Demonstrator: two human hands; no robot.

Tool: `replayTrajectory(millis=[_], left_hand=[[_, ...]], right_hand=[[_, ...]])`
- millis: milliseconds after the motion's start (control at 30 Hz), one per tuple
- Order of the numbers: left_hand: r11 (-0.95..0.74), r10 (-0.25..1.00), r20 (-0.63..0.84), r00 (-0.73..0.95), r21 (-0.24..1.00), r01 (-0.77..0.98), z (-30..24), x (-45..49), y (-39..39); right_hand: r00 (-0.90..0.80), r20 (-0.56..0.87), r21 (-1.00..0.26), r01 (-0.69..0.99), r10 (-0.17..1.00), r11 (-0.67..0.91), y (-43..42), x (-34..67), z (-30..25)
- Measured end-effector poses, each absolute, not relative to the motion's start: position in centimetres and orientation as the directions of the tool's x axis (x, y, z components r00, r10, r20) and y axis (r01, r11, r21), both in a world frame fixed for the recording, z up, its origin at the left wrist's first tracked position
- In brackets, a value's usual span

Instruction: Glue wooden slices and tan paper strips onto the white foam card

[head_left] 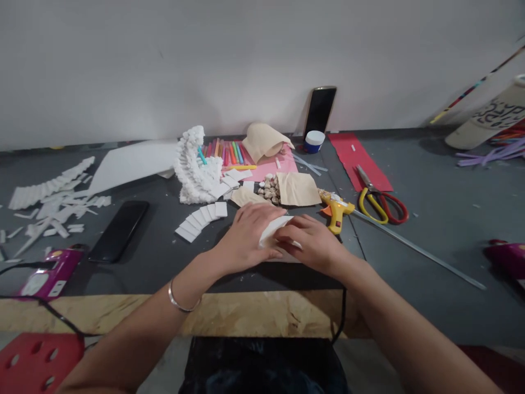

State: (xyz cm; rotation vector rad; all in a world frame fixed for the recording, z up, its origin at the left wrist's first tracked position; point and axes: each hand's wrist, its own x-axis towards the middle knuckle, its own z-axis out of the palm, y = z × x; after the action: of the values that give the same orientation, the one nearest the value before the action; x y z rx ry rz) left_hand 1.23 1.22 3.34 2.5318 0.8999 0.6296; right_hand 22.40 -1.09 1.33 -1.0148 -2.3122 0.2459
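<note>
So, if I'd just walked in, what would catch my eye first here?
Probably the left hand and right hand, together at a white piece in the middle of the view. Behind them, to the left, is a bumpy white shape beside bright coloured sticks. To the right lie a yellow glue gun and red-and-yellow-handled scissors.

Features a plain pale-grey wall (246, 65) behind a dark table (443, 219) with a wooden front edge (262, 314). Includes a perforated red seat (36, 361), lower left, and grey floor (170, 368) below.
</note>
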Motion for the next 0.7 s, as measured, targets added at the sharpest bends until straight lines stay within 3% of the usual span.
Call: replayTrajectory(millis=[133, 267, 367, 467, 700], left_hand=[[-0.659, 0.671, 0.175, 0.720, 0.587, 0.471, 3.0, 1.5, 1.9], [-0.618, 0.744, 0.372, 0.555, 0.700, 0.358, 2.9, 1.5, 1.1], [-0.676, 0.726, 0.506, 0.465, 0.650, 0.348, 3.1, 1.5, -0.1], [-0.734, 0.677, 0.561, 0.476, 0.561, 0.383, 3.0, 1.7, -0.9], [-0.761, 0.648, 0.586, 0.486, 0.507, 0.404, 2.6, 2.0, -1.1]], right_hand=[[-0.414, 0.358, -0.720, 0.448, 0.837, 0.530, -1.2, 22.5, 1.1], [-0.385, 0.095, -0.960, 0.208, 0.918, 0.187, -1.3, 23.2, 1.0], [-0.443, -0.001, -1.000, 0.018, 0.896, 0.007, -1.4, 23.3, 1.0], [-0.476, -0.005, -0.991, -0.114, 0.880, -0.068, -1.4, 22.8, 1.1], [-0.507, -0.038, -0.987, -0.116, 0.861, -0.112, -1.5, 22.4, 1.1]])
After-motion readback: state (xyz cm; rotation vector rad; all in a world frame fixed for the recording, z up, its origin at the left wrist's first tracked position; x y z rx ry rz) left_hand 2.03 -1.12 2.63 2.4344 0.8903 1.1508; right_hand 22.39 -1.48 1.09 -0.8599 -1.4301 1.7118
